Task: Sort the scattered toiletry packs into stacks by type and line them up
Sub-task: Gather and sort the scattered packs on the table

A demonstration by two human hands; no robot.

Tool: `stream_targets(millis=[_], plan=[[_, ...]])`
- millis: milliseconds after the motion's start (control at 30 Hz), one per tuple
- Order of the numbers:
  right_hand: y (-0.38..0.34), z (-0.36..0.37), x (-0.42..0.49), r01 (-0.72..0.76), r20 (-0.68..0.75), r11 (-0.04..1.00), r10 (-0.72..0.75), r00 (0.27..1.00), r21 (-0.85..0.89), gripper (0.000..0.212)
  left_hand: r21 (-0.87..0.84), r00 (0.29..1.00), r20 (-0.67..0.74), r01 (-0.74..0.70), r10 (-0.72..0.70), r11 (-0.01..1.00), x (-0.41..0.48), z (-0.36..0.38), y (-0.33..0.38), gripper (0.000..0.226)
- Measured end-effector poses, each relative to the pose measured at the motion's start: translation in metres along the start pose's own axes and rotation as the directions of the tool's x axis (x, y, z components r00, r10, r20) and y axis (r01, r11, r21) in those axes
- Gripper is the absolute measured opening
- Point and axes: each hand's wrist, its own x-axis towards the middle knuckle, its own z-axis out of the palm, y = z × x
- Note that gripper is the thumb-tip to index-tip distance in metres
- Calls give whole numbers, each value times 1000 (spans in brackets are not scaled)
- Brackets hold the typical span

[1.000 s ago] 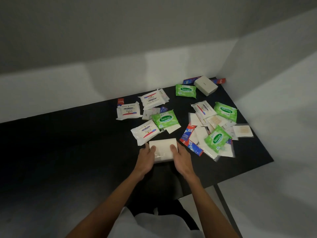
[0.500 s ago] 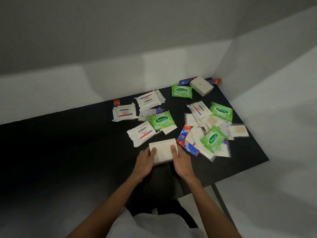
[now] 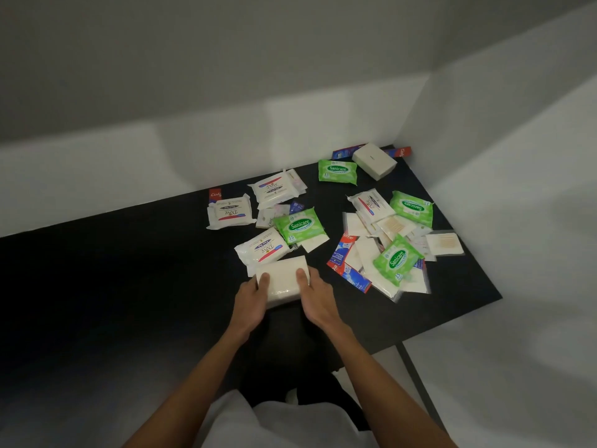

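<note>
Sorting barely begun
Left grip (image 3: 251, 300) and right grip (image 3: 319, 297) hold one white pack (image 3: 282, 281); other packs (image 3: 300, 225) lie scattered, unstacked.

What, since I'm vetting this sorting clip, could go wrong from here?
The left hand and right hand grip the plain white pack, whose far edge meets a Dove pack; sliding it may drag that pack. The clear sachet lies close to the table's right edge and might get knocked off.
</note>
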Motion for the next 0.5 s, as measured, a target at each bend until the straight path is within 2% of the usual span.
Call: stream_targets(millis=[300, 500], plan=[[-34, 46, 2, 46, 121, 999, -44, 992, -14, 64, -101, 986, -157, 33, -49, 994, 10, -39, -32, 66], [-47, 49, 0, 55, 144, 998, -60, 988, 33, 61, -149, 986, -135, 78, -98, 986, 17, -50, -34, 67]])
